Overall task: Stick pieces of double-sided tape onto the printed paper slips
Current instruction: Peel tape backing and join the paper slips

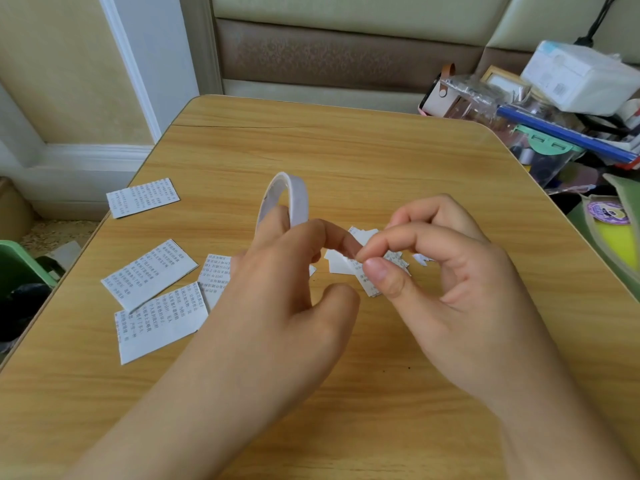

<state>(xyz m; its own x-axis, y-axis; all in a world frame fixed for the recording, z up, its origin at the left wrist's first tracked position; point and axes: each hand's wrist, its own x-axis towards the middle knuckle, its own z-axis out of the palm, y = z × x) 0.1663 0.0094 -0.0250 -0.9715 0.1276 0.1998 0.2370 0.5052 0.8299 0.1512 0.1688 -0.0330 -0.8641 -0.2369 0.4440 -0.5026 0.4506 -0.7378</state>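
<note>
A: What are the hands doing?
B: The left hand (pixel 277 271) carries the tape roll (pixel 287 199) looped on its fingers; the right hand (pixel 446 271) pinches the tape's free end above the small slips (pixel 377 271).
A: Which step?
B: Tearing off a piece, I'd judge; next it needs pressing onto a slip. More printed slips (pixel 149 271) lie left on the bench (pixel 346 150).

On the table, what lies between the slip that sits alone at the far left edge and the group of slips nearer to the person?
Nothing: in the head view only bare wooden table separates the lone slip from the nearer slips.
</note>
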